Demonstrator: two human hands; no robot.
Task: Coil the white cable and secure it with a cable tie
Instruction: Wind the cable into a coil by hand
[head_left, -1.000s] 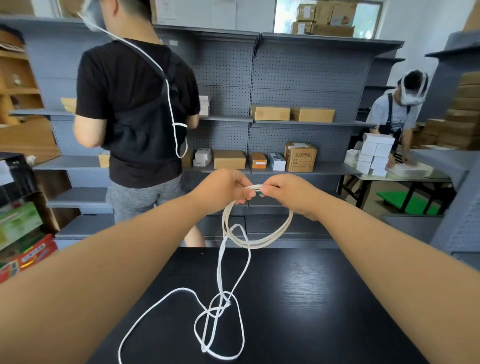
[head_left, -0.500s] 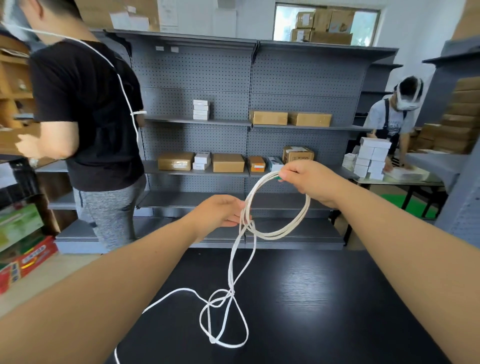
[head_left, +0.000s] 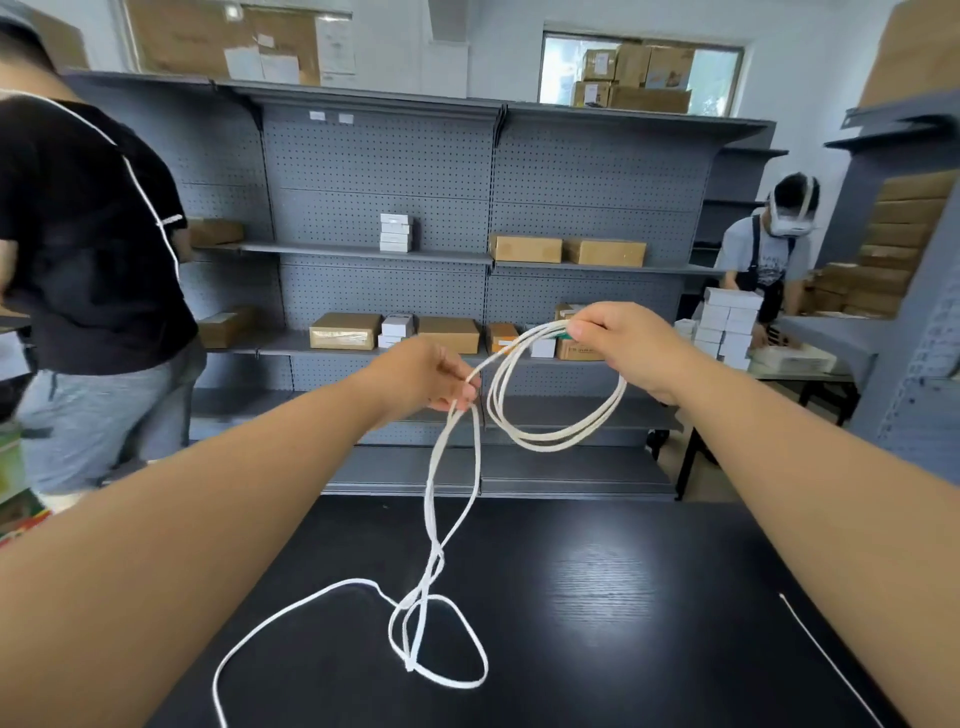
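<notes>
My right hand (head_left: 626, 345) grips the top of a few hanging loops of the white cable (head_left: 558, 439), raised above the far edge of the black table (head_left: 649, 597). A bit of green shows at that hand's fingertips. My left hand (head_left: 428, 379), lower and to the left, pinches the free run of the cable. From there the cable drops to the table and lies in loose tangled loops. A thin white strip (head_left: 826, 657), perhaps the cable tie, lies on the table at the right.
Grey pegboard shelving (head_left: 483, 270) with cardboard and white boxes stands behind the table. A person in a black shirt (head_left: 88, 249) stands at the left, close to the table. Another person with a headset (head_left: 769, 249) works at a table far right.
My hands have moved apart: the right one rose to the right with the loops, the left one slid down along the free cable. The person in black stepped left.
</notes>
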